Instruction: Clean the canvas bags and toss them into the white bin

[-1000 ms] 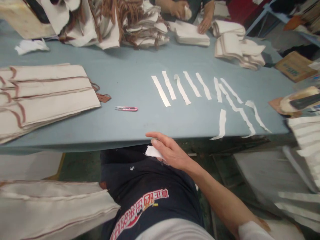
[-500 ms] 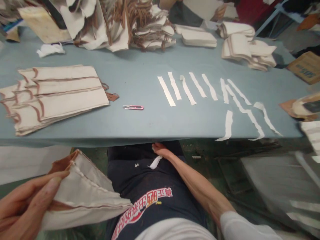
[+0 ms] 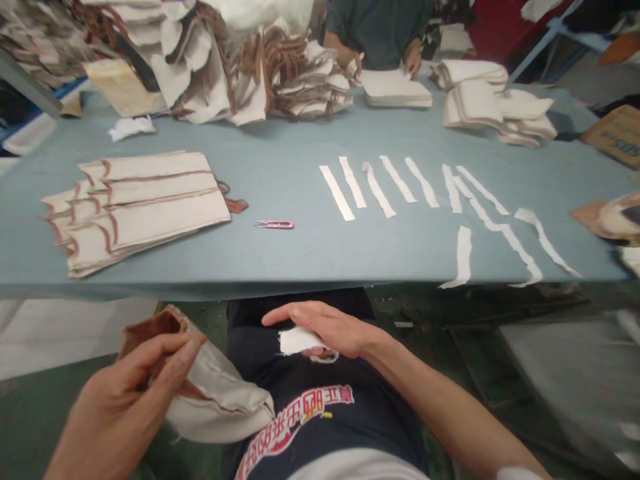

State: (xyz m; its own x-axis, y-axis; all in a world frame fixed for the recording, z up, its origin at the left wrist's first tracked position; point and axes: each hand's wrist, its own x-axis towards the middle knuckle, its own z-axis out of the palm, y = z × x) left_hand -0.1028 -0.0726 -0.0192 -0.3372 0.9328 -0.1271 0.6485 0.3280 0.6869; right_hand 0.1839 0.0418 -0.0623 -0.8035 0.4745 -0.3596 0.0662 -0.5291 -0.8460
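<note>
Cream cloth piece with brown lining [image 3: 217, 397], in left hand [image 3: 133, 393].
Grip: pinched at the piece's open end, below the blue-green tabletop's [image 3: 270, 260] near edge; right hand [image 3: 335, 328], folded around a short white fabric strip [image 3: 294, 341]; pink-handled metal snips [image 3: 285, 225], on the tabletop.

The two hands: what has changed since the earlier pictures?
The left hand, out of view at first, has come in pinching a pale cloth piece and moved right with it, toward the lap. The right hand, curled in a moment ago, is stretched out again, still holding a white strip. The snips, loose strips and cloth stack stay put on the table.
</note>
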